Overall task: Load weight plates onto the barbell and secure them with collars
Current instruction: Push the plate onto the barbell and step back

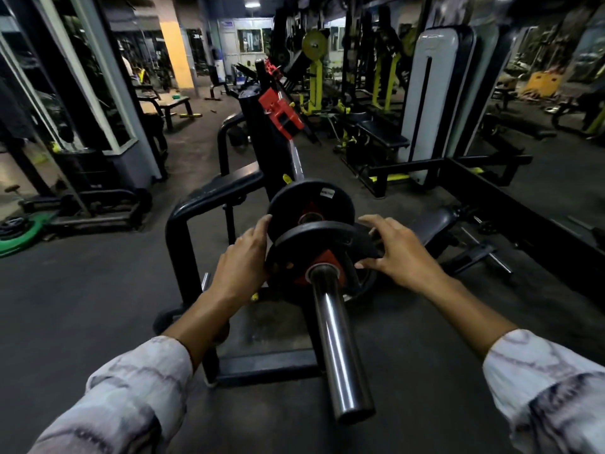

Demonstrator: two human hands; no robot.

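Observation:
The barbell's chrome sleeve (337, 342) points toward me from the rack. Two black weight plates with red centres sit on it: the near plate (314, 237) and, a little farther along, the far plate (307, 196). My left hand (244, 257) grips the near plate's left rim, fingers curled over its edge. My right hand (396, 249) rests against that plate's right rim with fingers spread. The thin bar shaft (296, 158) runs away behind the plates. No collar is visible on the sleeve.
A black rack frame (183, 224) stands left of the sleeve, its red hook (278, 113) higher up. A bench (435, 224) lies to the right on the floor. Green and black plates (19, 227) lie at far left. Machines fill the background.

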